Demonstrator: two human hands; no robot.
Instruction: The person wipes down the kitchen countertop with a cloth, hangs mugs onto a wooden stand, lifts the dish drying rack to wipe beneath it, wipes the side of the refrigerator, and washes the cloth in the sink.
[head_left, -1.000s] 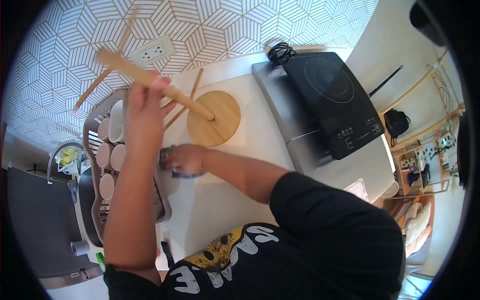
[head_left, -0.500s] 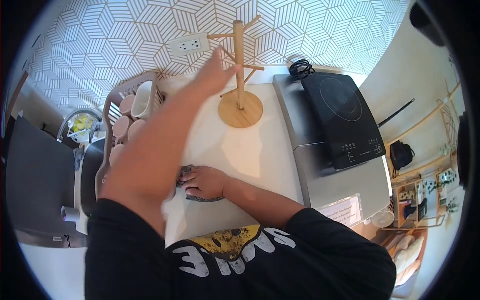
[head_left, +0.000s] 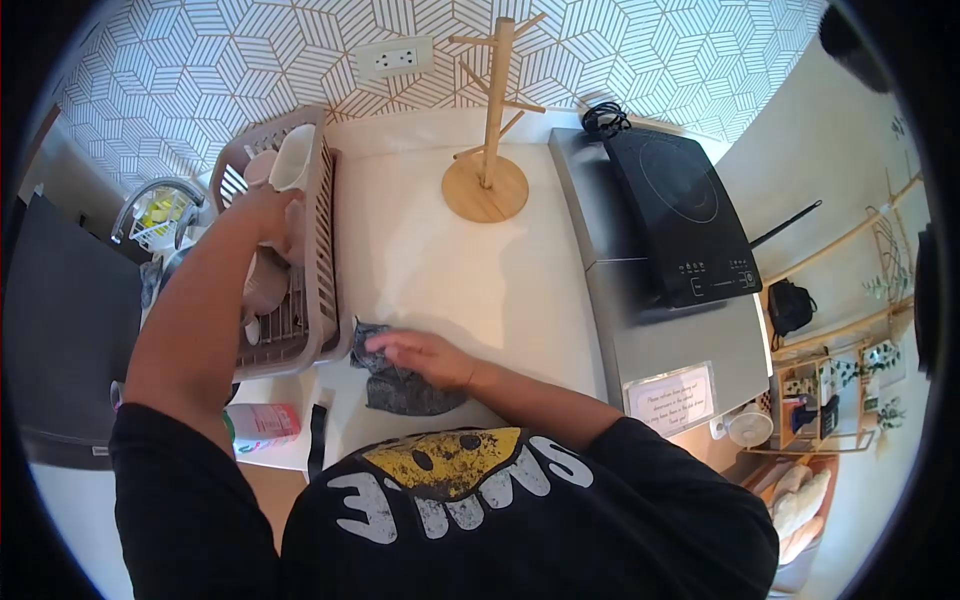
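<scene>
My left hand point(head_left: 264, 214) reaches down among the pink cups in the dish rack point(head_left: 328, 240), beside a white container point(head_left: 293, 158). A pink cup point(head_left: 266, 280) lies just below this hand. Its fingers are partly hidden and blurred, so whether they grip a cup is unclear. On the white counter lies a crumpled dark grey cloth point(head_left: 410, 393). My right hand point(head_left: 428, 358) is over the cloth with its fingers stretched out toward the left, holding nothing. A wooden mug tree point(head_left: 497, 110) stands upright at the back, its pegs bare.
To the right, a black induction cooktop point(head_left: 680, 215) rests on a steel surface, with a coiled black cable point(head_left: 605, 120) behind. A framed sign point(head_left: 670, 397) lies near the front. At the left are a faucet point(head_left: 150, 190) and a pink package point(head_left: 262, 424).
My left hand has gone from beside the mug tree leftward and down into the dish rack. My right hand has loosened from the cloth, which shows more now. The view has shifted.
</scene>
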